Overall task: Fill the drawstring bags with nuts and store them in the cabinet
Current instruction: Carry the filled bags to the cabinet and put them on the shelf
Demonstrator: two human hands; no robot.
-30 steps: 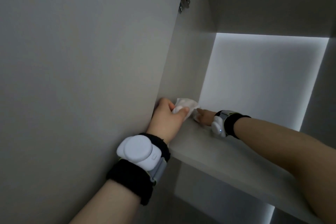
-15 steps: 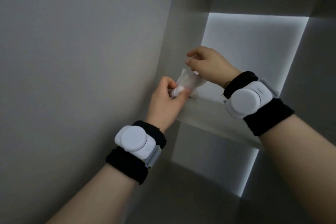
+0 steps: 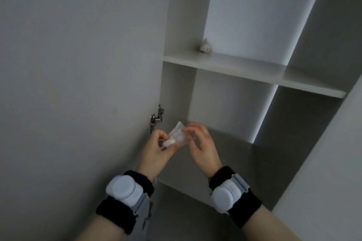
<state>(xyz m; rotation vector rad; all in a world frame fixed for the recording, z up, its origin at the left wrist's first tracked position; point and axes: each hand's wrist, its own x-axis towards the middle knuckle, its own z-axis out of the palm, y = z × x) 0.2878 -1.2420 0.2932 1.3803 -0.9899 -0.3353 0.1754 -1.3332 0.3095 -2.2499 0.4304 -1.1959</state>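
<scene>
I hold a small white drawstring bag (image 3: 177,136) in front of the open cabinet's lower compartment. My left hand (image 3: 156,149) pinches its bunched lower end between thumb and fingers. At the bag's upper edge, the thumb and forefinger of my right hand (image 3: 202,146) pinch the fabric. A second small white bag (image 3: 205,47) sits on the upper shelf (image 3: 254,70), near its back left corner.
The open cabinet door (image 3: 78,84) fills the left side, with a metal hinge (image 3: 156,119) just above my left hand. A lower shelf (image 3: 244,152) lies behind my hands. Another white panel (image 3: 333,162) stands at the right.
Both hands, with the bag between them, have drawn back and down from the shelf edge. The view has widened, and a higher shelf with another bag on it shows now.
</scene>
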